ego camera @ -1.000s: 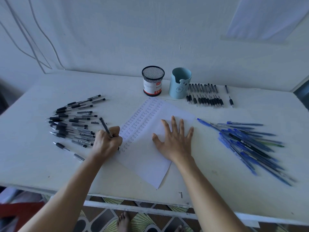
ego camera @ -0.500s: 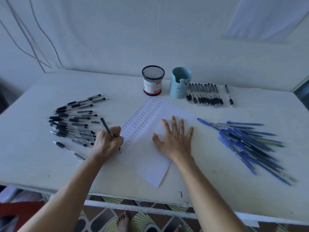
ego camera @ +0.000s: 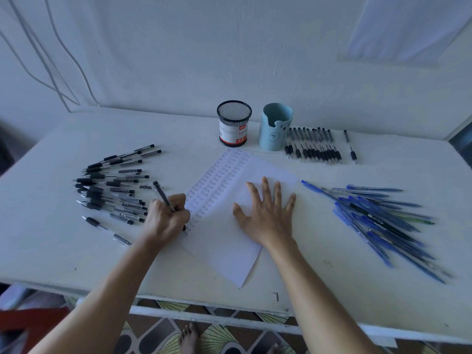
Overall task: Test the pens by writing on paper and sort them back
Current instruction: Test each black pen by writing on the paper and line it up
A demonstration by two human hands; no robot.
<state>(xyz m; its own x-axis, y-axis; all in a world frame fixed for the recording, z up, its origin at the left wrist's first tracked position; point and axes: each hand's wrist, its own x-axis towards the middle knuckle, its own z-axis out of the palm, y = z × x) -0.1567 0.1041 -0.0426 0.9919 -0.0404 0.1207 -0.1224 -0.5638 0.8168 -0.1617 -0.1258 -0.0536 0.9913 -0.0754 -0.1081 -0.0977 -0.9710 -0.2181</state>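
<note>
Left hand (ego camera: pixel 166 219) grips a pen (ego camera: pixel 161 194), its tip at the left edge of the paper (ego camera: pixel 224 249); right hand (ego camera: pixel 268 217) lies flat on it, fingers spread.

Under the spread fingers (ego camera: pixel 265 192) of the right hand (ego camera: pixel 268 221) lies the white paper sheet (ego camera: pixel 224 251). Beyond the fingertips stand the black mesh cup (ego camera: pixel 234 122) and, to its right, the pale blue plastic holder (ego camera: pixel 274 129). Right of those fingers lies the heap of blue plastic pens (ego camera: pixel 378 221). Left of the fingers (ego camera: pixel 180 200) of the left hand (ego camera: pixel 166 221) (curled round one black plastic pen (ego camera: pixel 163 195)) lies the heap of black pens (ego camera: pixel 109 190).
</note>
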